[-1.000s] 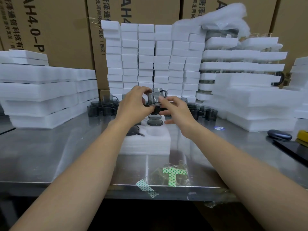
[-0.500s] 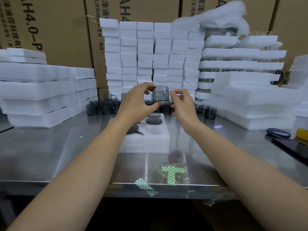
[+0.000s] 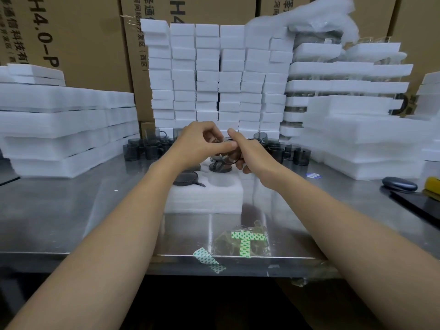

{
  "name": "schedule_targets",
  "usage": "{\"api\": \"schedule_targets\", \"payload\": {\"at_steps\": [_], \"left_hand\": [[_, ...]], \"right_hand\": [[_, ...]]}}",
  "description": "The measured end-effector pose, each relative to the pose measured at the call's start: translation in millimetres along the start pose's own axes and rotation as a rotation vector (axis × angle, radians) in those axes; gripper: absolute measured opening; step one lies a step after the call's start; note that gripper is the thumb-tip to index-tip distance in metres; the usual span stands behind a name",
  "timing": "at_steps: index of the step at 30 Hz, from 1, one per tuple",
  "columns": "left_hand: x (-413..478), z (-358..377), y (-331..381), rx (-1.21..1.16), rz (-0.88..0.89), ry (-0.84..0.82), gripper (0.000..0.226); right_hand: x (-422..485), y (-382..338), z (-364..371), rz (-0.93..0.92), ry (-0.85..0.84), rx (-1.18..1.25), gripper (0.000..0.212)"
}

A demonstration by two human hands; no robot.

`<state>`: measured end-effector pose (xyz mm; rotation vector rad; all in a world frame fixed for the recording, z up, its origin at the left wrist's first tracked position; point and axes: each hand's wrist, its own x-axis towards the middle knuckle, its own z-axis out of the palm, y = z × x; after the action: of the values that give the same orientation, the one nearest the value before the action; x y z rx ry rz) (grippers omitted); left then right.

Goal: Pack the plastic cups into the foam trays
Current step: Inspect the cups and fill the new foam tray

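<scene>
I see the cup (image 3: 228,155) between my two hands; the left hand (image 3: 198,145) and right hand (image 3: 253,152) both pinch it, just above the tray (image 3: 207,197) on the worktop (image 3: 71,210).

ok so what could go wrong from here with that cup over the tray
The smoky grey plastic cup is held tilted between the left hand and right hand; it could slip onto the dark cup seated in the white foam tray. Lowered crooked, it might jam at the empty pocket and dent the foam. A careless wrist might topple the loose grey cups behind.
</scene>
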<state>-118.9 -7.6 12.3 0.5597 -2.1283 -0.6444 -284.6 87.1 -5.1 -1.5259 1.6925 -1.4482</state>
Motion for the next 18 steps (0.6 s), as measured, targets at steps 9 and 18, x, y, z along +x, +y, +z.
{"api": "schedule_targets", "payload": {"at_steps": [9, 18], "left_hand": [[-4.0, -17.0, 5.7, -0.183, -0.083, -0.104, 0.054], [5.6, -19.2, -1.4, -0.341, -0.098, 0.101, 0.037]], "right_hand": [[-2.9, -3.1, 5.2, -0.083, -0.090, -0.052, 0.051], [-1.5, 0.0, -0.4, -0.219, -0.219, -0.044, 0.041]]}}
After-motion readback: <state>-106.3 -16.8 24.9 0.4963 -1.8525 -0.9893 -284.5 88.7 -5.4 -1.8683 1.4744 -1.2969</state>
